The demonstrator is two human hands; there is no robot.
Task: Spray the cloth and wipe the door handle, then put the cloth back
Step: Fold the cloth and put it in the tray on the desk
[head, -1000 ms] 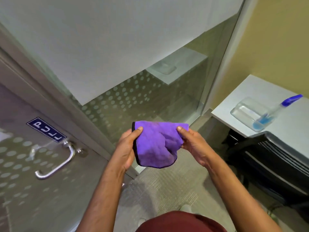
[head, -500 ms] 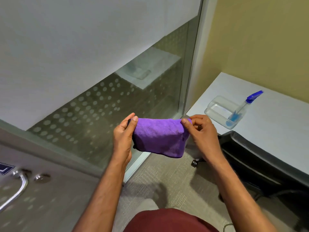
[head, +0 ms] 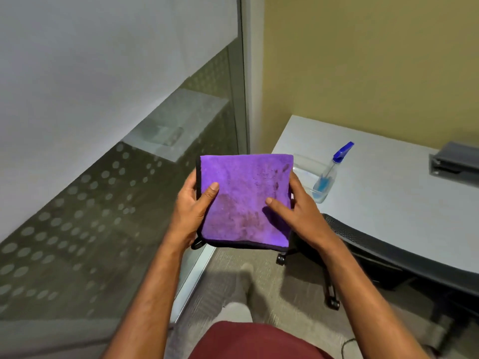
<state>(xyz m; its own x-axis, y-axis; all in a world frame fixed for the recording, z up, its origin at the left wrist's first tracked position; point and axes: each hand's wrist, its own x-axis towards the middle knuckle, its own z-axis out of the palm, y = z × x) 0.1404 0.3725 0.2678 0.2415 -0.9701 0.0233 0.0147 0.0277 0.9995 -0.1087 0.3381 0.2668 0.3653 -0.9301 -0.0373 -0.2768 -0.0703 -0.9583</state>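
Observation:
A purple cloth [head: 243, 198] with a black edge, folded into a flat square with darker damp patches, is held level in front of me. My left hand [head: 193, 213] grips its left edge, thumb on top. My right hand [head: 298, 211] holds its right edge with the thumb laid across the surface. A clear spray bottle [head: 328, 177] with a blue nozzle and blue liquid leans in a clear plastic tray [head: 307, 164] on the white desk, just beyond the cloth's right edge. The door handle is out of view.
The white desk [head: 388, 193] fills the right side, with a dark grey box [head: 456, 161] at its far edge. A black office chair [head: 368, 244] on castors stands under it. A dotted glass partition [head: 90, 203] runs along the left; grey carpet lies below.
The view has swung right, away from the door and handle, toward the desk. The bunched cloth has been folded flat into a square between both hands.

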